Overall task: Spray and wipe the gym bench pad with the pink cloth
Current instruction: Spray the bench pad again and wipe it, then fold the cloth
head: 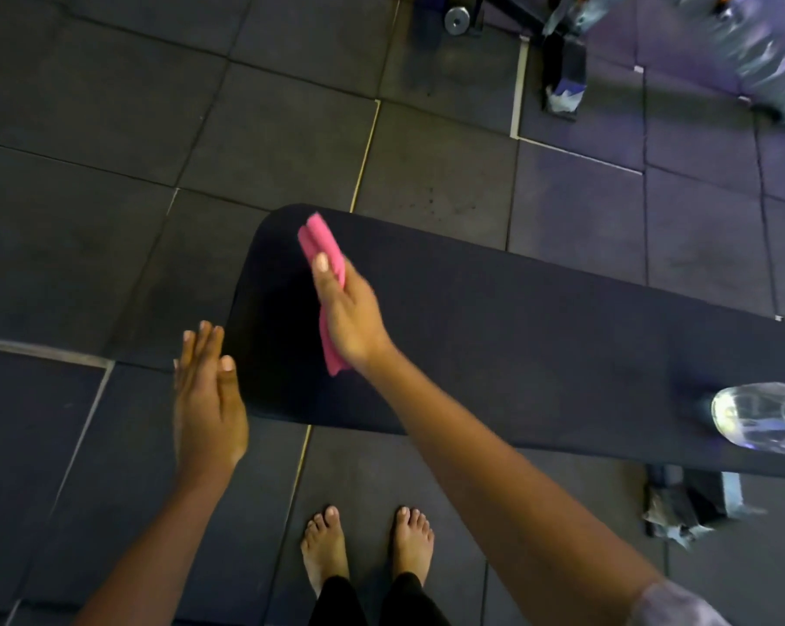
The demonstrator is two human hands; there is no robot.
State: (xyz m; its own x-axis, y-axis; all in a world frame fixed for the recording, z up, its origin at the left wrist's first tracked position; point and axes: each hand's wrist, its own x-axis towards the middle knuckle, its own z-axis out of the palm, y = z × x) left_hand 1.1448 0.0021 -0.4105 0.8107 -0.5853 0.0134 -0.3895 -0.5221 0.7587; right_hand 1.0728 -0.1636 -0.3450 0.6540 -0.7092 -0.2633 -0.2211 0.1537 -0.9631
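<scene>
The black gym bench pad point(517, 336) runs from the middle of the view to the right edge. My right hand point(350, 318) holds the folded pink cloth point(320, 239) over the pad's left end, thumb on top of the cloth. One end of the cloth sticks out past my fingers and the other hangs below my wrist. My left hand point(207, 395) hovers with straight fingers beside the pad's left edge, holding nothing. A clear plastic bottle point(761, 417) lies on the pad at the far right.
Dark rubber floor tiles point(110, 151) surround the bench. My bare feet point(368, 544) stand just in front of the pad. A bench foot wrapped in tape point(684, 503) shows under the right part. Gym equipment and a weight plate point(457, 20) sit at the top right.
</scene>
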